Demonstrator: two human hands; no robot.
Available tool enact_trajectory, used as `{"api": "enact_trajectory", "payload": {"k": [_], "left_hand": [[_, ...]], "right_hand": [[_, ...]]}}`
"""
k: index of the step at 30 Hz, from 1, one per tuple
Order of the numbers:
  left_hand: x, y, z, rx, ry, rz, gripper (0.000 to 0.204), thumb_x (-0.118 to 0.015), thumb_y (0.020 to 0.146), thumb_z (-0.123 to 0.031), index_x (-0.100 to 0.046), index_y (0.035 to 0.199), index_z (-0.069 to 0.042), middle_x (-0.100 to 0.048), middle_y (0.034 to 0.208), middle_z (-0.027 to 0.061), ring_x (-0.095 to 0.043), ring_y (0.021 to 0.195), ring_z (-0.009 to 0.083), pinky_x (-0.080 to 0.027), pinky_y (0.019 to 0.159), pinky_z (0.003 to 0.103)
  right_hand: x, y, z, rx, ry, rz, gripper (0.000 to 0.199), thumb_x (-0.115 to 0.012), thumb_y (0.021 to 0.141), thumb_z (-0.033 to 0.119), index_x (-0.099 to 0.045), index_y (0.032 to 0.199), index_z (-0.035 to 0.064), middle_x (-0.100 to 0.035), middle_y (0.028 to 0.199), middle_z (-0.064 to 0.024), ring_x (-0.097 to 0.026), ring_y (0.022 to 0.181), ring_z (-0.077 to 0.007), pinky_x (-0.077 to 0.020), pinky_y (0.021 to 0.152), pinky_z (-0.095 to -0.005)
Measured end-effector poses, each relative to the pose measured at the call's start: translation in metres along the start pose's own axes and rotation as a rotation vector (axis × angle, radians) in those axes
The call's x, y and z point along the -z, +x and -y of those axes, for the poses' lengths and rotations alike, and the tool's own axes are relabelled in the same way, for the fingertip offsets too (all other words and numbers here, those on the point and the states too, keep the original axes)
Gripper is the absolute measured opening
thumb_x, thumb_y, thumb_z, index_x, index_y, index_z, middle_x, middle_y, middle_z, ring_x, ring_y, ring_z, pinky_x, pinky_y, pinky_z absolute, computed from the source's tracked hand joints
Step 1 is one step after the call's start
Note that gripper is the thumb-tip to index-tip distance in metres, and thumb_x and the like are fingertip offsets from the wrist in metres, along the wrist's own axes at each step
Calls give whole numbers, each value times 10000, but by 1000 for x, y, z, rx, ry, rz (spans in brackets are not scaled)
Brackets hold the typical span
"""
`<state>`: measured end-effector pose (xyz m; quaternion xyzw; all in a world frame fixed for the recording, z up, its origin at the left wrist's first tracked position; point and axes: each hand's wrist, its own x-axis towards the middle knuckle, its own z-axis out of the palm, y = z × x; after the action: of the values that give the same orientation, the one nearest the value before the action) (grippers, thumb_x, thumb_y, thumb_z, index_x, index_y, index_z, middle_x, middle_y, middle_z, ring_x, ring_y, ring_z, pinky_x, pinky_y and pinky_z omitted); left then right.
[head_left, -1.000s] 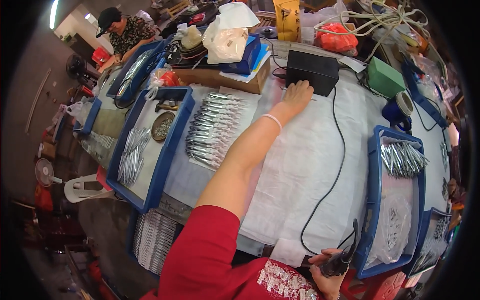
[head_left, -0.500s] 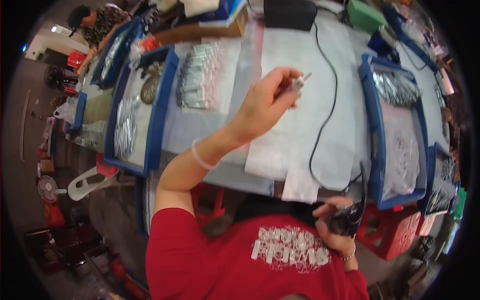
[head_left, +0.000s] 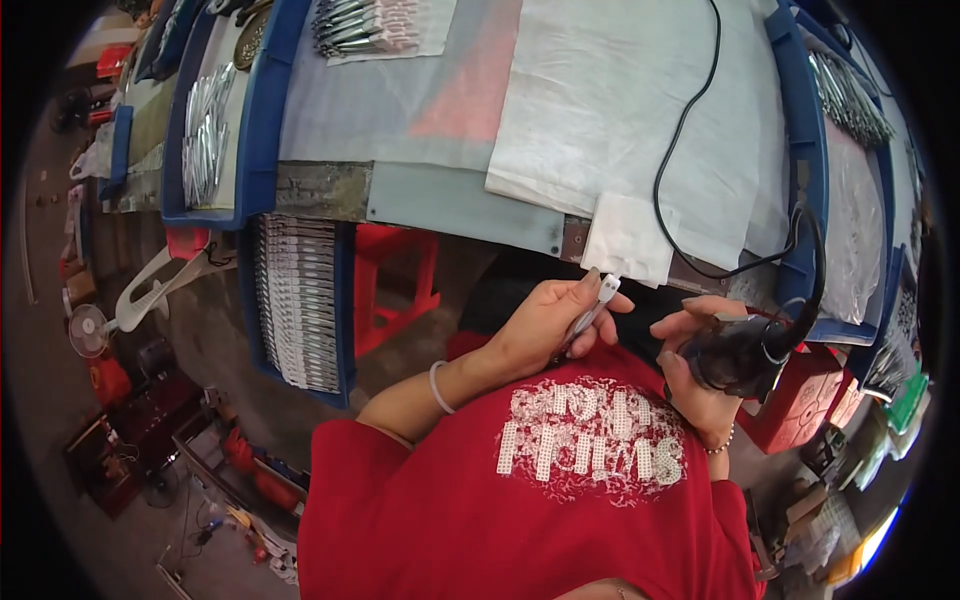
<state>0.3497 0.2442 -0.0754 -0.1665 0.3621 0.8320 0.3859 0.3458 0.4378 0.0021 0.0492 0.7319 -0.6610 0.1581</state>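
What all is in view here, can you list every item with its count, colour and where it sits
Small metal piece: one, silver-white, pinched in the left hand over the lap.
Corded tool: one, black, gripped in the right hand.
Cable: one, black, running from the tool up across the table.
Sheets: several, white and translucent, spread on the table.
Trays: several, blue, along the left and right table edges.
Metal pieces: many, silver, heaped in the left tray; more top centre and in the right tray.
Crate: one, blue, under the table, full of silver rows.
Stool: one, red, under the table.
Fan: one, white, on the floor at left.
Left hand: wrist with a white bangle.
Right hand: wrist with a bead bracelet.
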Motion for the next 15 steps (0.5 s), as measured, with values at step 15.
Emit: {"api": "enact_trajectory", "payload": {"k": [15], "left_hand": [[8,29,21,50,-271,-23,456,-415,996,-406,-605,965,7,-544,679,23,-423,492,62,-341,452,206]], "right_hand": [[-5,33,-18,-109,-124,46,418,-669,700,-69,-519,1090,-34,-664,1030,-138,-562,679,-50,-453,629,-202]]}}
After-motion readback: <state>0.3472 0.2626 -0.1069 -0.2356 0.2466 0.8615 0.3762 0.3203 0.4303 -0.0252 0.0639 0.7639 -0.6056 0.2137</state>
